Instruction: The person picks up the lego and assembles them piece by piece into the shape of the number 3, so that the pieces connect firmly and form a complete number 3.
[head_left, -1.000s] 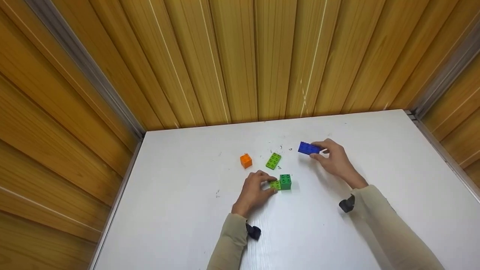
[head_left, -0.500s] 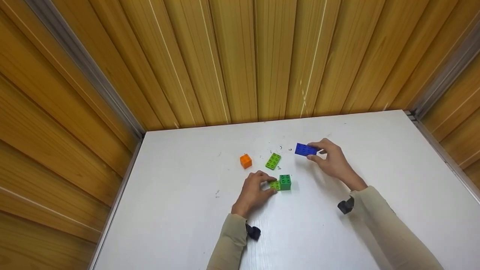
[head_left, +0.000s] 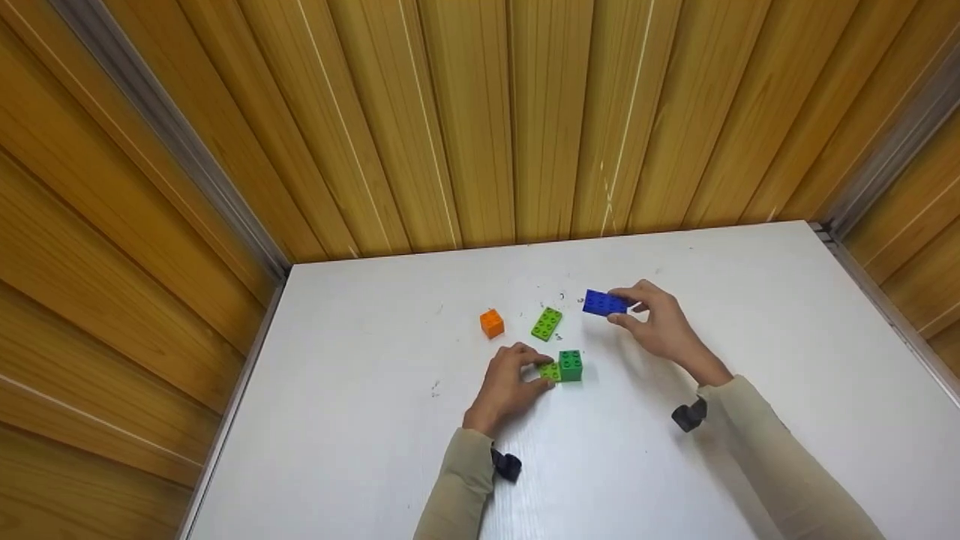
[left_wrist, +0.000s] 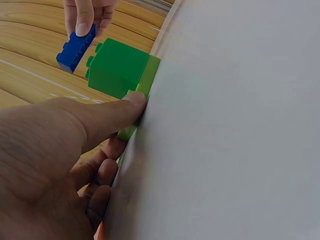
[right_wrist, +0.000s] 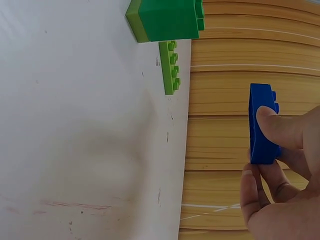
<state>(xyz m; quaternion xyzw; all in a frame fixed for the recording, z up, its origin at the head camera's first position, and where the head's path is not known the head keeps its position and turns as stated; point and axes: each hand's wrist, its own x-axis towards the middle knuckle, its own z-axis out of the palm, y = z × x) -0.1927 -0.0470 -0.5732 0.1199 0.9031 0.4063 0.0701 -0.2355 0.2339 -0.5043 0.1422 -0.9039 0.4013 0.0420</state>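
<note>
My left hand (head_left: pixel 506 385) pinches a thin lime-green building brick (head_left: pixel 550 372) between thumb and fingers, low on the white table. On that brick's right half sits a taller dark green brick (head_left: pixel 571 365), studs up; the left wrist view shows the dark green brick (left_wrist: pixel 120 67) joined onto the lime one. Above the table to the right, my right hand (head_left: pixel 660 322) holds a blue brick (head_left: pixel 604 303) by its right end. In the right wrist view the thumb presses one long side of the blue brick (right_wrist: pixel 261 135), and its studs face away from the table.
A second thin lime-green brick (head_left: pixel 547 323) lies loose just behind the joined pair. Left of it stands a small orange brick (head_left: pixel 492 322). Wood-look panels (head_left: pixel 480 127) rise along the table's (head_left: pixel 337 420) back edge and both sides.
My right hand has carried the blue brick a short way left and slightly toward me. The left hand and the bricks on the table have stayed in place.
</note>
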